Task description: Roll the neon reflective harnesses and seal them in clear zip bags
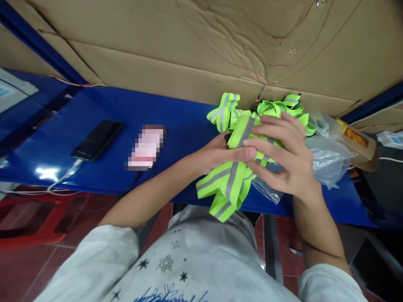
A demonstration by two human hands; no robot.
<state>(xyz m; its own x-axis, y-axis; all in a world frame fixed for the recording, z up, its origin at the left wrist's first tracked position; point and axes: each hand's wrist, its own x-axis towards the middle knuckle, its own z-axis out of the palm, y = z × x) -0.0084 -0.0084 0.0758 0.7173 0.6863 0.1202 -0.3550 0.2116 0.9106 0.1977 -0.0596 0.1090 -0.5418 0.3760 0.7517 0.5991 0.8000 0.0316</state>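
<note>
A yellow-green reflective strap (233, 180) with a grey stripe hangs in folds over the front of the blue table. My left hand (220, 156) is closed round it, the thumb pressed across the top. From the other side, my right hand (283, 155) curls its fingers over the same bundle, touching the strap. Behind my hands, more reflective straps (223, 113) lie in a loose heap against the cardboard. A dark piece, partly hidden, shows beside my left fingers. Under my right hand is a clear plastic bag (267, 191).
A black phone (97, 140) with a white cable and a lit phone (147, 147) lie left on the blue table (179, 117). Crumpled plastic bags (330, 157) and a cardboard box (359, 142) sit at the right. A cardboard wall (157, 50) with wires rises behind. A red stool (31, 226) stands lower left.
</note>
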